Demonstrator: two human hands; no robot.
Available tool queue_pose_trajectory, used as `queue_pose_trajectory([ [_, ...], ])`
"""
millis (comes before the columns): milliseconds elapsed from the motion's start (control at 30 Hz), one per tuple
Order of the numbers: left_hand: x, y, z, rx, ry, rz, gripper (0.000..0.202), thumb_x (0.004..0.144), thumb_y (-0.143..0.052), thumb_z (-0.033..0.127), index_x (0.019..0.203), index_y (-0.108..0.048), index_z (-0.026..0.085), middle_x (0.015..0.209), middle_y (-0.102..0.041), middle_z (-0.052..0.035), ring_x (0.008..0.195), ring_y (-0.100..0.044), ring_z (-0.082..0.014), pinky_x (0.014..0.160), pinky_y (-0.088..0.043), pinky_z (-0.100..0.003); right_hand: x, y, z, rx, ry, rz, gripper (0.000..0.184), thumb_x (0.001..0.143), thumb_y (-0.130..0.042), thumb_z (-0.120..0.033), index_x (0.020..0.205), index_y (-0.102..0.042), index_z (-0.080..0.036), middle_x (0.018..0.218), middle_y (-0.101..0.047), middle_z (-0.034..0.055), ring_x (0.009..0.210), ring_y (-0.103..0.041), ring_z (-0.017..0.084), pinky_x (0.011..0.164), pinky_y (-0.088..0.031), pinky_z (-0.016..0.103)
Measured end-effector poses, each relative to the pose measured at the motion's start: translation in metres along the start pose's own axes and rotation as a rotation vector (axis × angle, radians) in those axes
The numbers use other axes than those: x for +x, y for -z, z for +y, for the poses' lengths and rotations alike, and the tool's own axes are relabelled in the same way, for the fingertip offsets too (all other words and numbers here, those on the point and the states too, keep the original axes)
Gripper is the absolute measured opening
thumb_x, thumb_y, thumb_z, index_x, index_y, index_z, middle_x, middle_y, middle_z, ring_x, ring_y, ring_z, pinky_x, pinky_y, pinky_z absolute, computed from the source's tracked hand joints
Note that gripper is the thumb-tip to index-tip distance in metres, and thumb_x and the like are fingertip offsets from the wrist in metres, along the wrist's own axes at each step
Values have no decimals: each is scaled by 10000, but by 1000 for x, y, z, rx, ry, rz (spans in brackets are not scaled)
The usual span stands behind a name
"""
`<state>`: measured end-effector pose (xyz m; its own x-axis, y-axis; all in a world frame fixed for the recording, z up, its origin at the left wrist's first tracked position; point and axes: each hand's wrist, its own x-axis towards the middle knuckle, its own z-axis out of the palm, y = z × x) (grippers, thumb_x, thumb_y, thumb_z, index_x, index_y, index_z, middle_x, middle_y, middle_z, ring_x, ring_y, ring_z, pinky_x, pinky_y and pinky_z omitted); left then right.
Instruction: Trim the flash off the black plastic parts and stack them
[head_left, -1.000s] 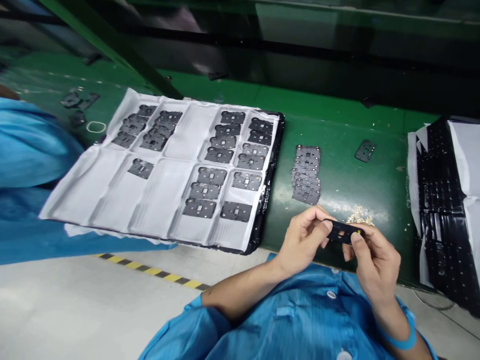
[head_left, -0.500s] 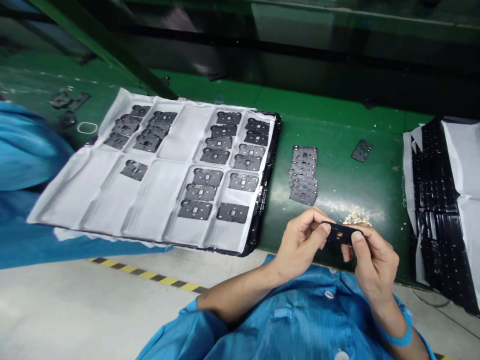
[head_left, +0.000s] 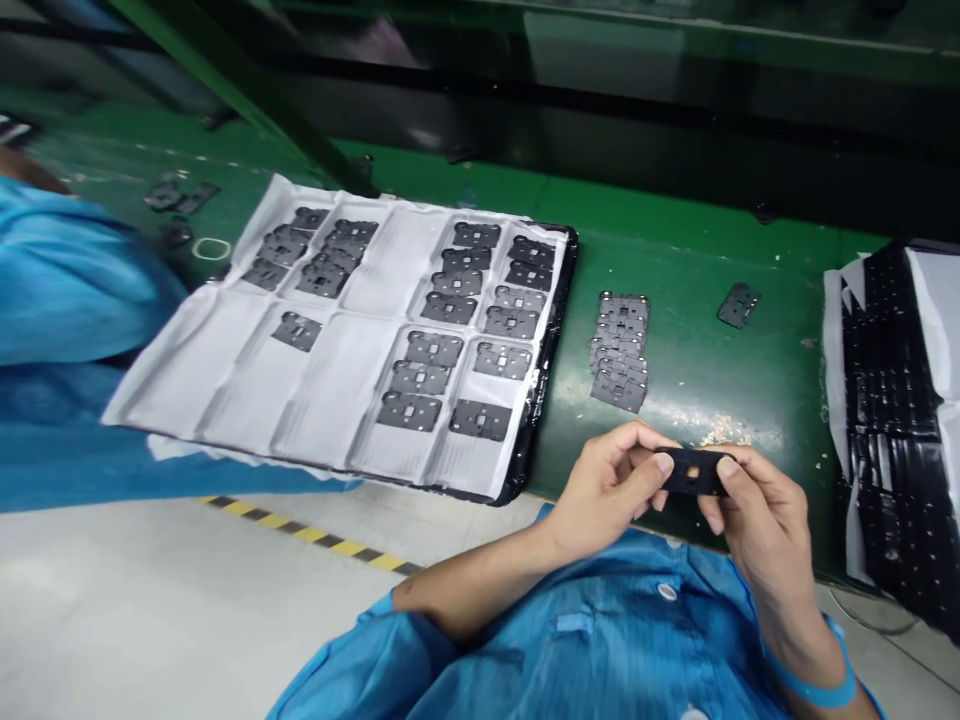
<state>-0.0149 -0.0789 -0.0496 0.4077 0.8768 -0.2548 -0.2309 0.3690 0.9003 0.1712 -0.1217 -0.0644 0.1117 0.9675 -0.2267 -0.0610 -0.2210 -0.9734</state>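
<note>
Both hands grip one flat black plastic plate point(head_left: 703, 474) with a small square hole near its middle. My left hand point(head_left: 619, 480) pinches its left end, thumb on the near face. At the right end my right hand point(head_left: 761, 510) pinches it the same way. The plate is held over the table's front edge, close to my blue coat. Just beyond the hands lies an overlapping row of similar black plates point(head_left: 621, 345). A scatter of small pale bits point(head_left: 726, 430) is partly hidden behind the right hand. One more loose plate point(head_left: 739, 305) rests farther back.
A white-lined tray point(head_left: 247, 400) with several black plates in its compartments stands left, its near edge overhanging the table. Black stacked trays point(head_left: 889, 420) are at the right. A green post point(head_left: 247, 90) rises behind. A co-worker's blue sleeve point(head_left: 75, 280) is at far left.
The plate has been tilted so that more of its broad face shows, both hands still on it. The whole view has shifted slightly, with the scene sliding right.
</note>
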Motion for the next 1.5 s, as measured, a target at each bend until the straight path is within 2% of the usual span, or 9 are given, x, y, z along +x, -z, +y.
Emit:
queue_pose_trajectory([
  [167,2,6,1,-59,70,-12,500,919,-801,610,1029,-660,144,652,-635,25,503,-526,-74,494,-400,-196,0,-2,-4,-62,-2,-11,276,1091,-649,-432,1110,-768,-184,595,-602,-39,488,-512,123,524,-422,254],
  [333,5,7,-1,-36,76,-6,442,954,-761,577,974,-626,156,634,-638,26,495,-508,-65,502,-392,-191,1,-7,-10,-187,106,17,260,1091,-649,-416,1064,-785,-196,574,-588,-45,487,-545,123,520,-462,240],
  [533,6,10,-7,-49,41,-59,310,934,-800,381,1002,-587,166,751,-688,-12,667,-652,-119,632,-501,-229,4,-12,-12,-275,221,66,211,1095,-645,-364,1111,-803,-225,641,-646,-39,541,-617,128,569,-546,238],
  [633,6,14,-8,143,-62,-54,158,967,-707,238,1053,-596,166,871,-735,-48,800,-719,-155,761,-549,-279,5,-9,-5,-297,270,89,173,1087,-664,-324,1182,-782,-240,757,-710,-21,643,-687,139,668,-601,254],
  [800,7,20,-9,506,-336,59,289,982,-743,249,1251,-671,175,1106,-752,-95,984,-729,-204,876,-575,-328,9,0,3,-444,375,66,154,1068,-685,-250,1201,-760,-237,956,-785,32,807,-774,181,801,-638,317],
  [933,5,31,-5,693,-510,57,132,1076,-620,215,1092,-739,162,1081,-741,-114,1011,-712,-214,896,-566,-336,14,-1,3,-560,516,-45,178,1077,-641,-164,1184,-761,-241,1077,-804,57,937,-802,200,891,-648,344],
  [1133,2,64,26,1046,-381,8,131,1072,-594,187,1015,-711,176,961,-716,-70,881,-696,-208,791,-540,-312,20,1,10,-652,562,-83,176,1080,-642,-150,1125,-778,-252,1115,-834,37,979,-822,200,945,-651,349],
  [1300,23,78,48,1239,-248,0,41,1031,-660,154,1049,-691,172,930,-717,-38,828,-699,-202,773,-527,-315,23,7,10,-613,556,-26,162,1070,-673,-157,1128,-794,-248,1072,-848,20,901,-821,188,877,-658,338],
  [1500,41,78,65,1541,-111,-22,198,1049,-655,198,1238,-651,141,1173,-729,-122,990,-741,-277,827,-586,-391,24,13,14,-623,570,89,131,1069,-679,-177,1096,-799,-222,978,-845,11,816,-815,163,851,-647,307],
])
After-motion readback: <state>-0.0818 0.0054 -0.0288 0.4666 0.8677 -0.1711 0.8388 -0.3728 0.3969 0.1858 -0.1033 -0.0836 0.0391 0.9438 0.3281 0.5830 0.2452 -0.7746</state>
